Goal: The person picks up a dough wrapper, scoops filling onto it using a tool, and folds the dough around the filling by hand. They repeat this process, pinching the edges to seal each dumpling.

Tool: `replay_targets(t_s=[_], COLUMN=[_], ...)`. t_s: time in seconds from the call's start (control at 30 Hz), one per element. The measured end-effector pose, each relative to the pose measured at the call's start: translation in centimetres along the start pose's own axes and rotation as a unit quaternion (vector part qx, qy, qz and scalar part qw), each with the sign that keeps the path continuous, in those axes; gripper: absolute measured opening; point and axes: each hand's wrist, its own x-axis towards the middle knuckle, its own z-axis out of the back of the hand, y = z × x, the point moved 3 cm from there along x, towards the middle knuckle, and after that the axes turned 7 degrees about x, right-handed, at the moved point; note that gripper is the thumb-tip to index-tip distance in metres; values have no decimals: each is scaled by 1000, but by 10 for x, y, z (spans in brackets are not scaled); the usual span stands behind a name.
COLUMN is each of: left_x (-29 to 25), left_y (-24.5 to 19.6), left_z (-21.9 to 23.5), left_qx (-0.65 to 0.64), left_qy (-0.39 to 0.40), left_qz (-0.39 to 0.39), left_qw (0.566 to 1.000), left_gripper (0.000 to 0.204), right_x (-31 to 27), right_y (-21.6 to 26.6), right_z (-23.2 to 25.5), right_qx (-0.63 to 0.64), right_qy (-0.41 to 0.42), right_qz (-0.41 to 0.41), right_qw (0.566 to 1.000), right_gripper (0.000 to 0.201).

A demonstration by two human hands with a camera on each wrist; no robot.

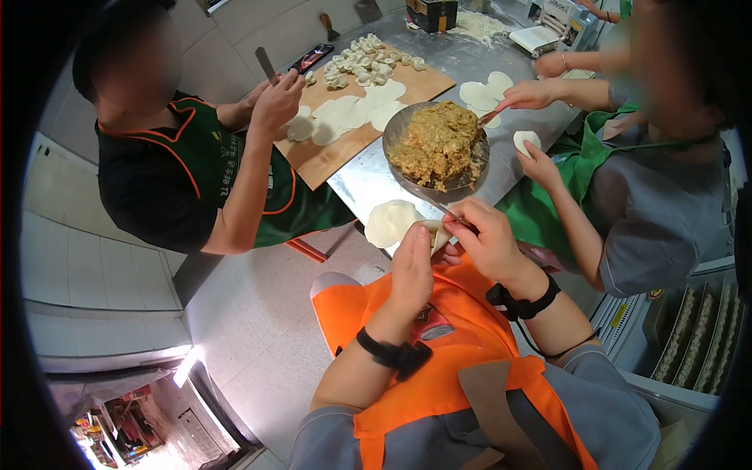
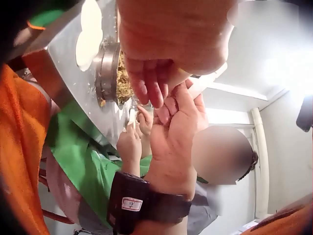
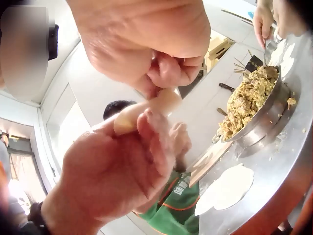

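In the head view, my left hand [image 1: 413, 270] holds a folded dumpling wrapper [image 1: 439, 233] with some filling showing inside, its thumb along the near side. Fingertips of my right hand [image 1: 487, 239] pinch the wrapper's right edge. That same hand also grips a thin spatula [image 1: 457, 218], which points toward the bowl. The right wrist view shows the pale wrapper [image 3: 146, 113] between the two hands, its filling hidden there. Flat round wrappers [image 1: 389, 223] lie on the table corner just left of my hands. Beyond them stands a metal bowl [image 1: 395, 129] heaped with yellow-brown filling [image 1: 439, 145].
A wooden board [image 1: 313, 168] carries flat wrappers and a pile of finished dumplings [image 1: 368, 63]. One person at left holds a flat blade [image 1: 266, 66]; another at right holds a wrapper [image 1: 526, 142] and reaches into the bowl. More wrappers [image 1: 486, 92] lie behind the bowl on the metal table [image 1: 360, 192].
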Motion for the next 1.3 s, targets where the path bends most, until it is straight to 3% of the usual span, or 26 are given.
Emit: replay_targets(t_s=[0.13,0.23,0.33,0.43,0.47,0.53,0.63,0.7,0.8,0.93,1.03,1.1,1.2,1.23,1.3], left_x=[-13,-26,-32,-36,-36,-37,-33,-33,-34,-47,-59,-63,-65,-61,-62], left_y=[-15,-30,-34,-39,-41,-44,-55,-53,-52,-71,-86,-87,-81,-78,-74], left_z=[-4,-7,-7,-10,-10,-10,-5,-5,-3,-7,-15,-13,-14,-13,-13], left_qx=[37,92,-18,-16,19,89,274,281,252,118,13,108,235,293,344], left_qy=[-2,-24,-11,-7,-18,-37,-48,-58,10,95,137,135,78,46,13], left_qz=[-91,-66,-68,-42,-76,-144,-296,-305,-232,-62,35,-51,-190,-278,-350], left_qw=[995,993,997,999,997,985,914,908,939,987,990,984,950,914,871], left_gripper=[23,25,26,25,24,23,27,29,30,36,42,42,43,43,43], right_x=[-10,-13,-15,-23,-25,-25,-26,-24,-23,-17,-11,-15,-21,-22,-24], right_y=[-5,6,23,12,11,21,30,42,49,57,74,60,60,59,56], right_z=[-4,-3,-1,-3,-3,-5,-4,-2,2,6,1,-5,-12,-15,-17], right_qx=[77,270,354,326,320,269,156,77,-34,4,69,92,45,30,21], right_qy=[16,4,29,41,47,7,-18,-16,17,43,56,132,125,108,91], right_qz=[-97,-150,-191,-203,-211,-162,-67,-1,125,110,96,149,184,203,216], right_qw=[992,951,915,922,923,949,985,997,992,993,991,976,974,973,972], right_gripper=[14,12,11,8,9,6,8,12,13,15,23,27,25,21,20])
